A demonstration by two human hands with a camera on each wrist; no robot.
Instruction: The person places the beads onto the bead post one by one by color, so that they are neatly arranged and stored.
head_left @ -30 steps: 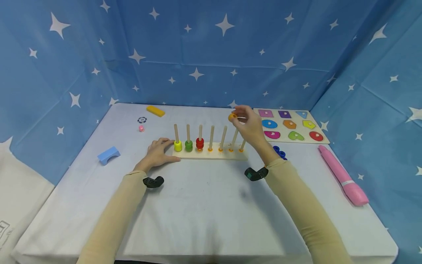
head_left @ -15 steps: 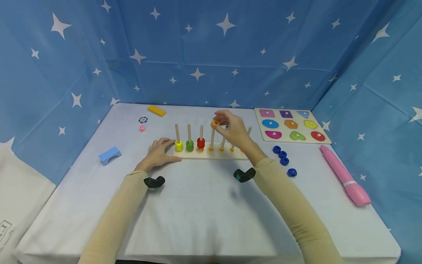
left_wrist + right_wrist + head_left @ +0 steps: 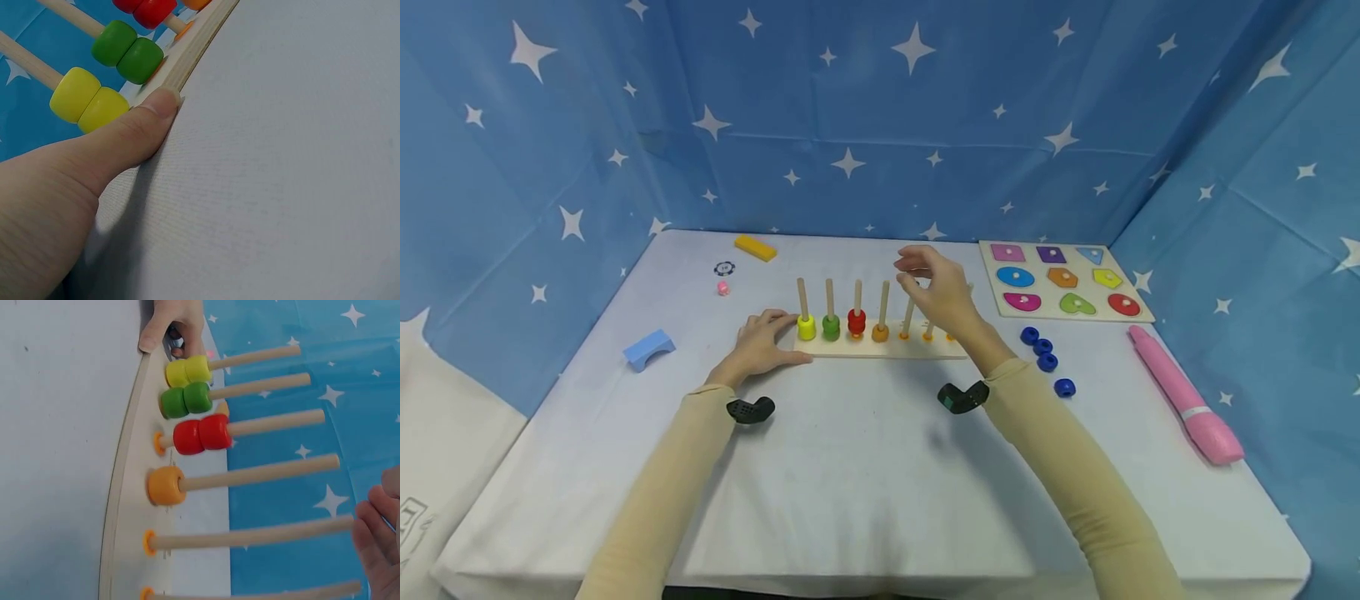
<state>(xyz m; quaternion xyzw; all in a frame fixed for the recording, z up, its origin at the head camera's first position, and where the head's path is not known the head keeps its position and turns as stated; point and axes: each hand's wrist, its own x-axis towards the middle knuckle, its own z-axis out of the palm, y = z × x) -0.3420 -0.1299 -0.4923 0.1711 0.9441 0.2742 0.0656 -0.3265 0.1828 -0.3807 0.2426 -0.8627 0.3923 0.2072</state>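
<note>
The right hand (image 3: 942, 292) hovers above the peg tops, fingers loosely apart and holding nothing. Just to its left and below, the orange bead (image 3: 880, 333) sits at the foot of the fourth peg (image 3: 883, 302) on the wooden peg board (image 3: 850, 348). The left hand (image 3: 760, 346) lies flat, thumb against the board's left end and front edge. Bare tabletop (image 3: 850, 467) stretches toward the person.

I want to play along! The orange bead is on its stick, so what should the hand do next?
Probably the empty right hand should reach for the loose blue wooden beads on the white table; the round orange wooden bead sits low on its wooden peg.
</note>
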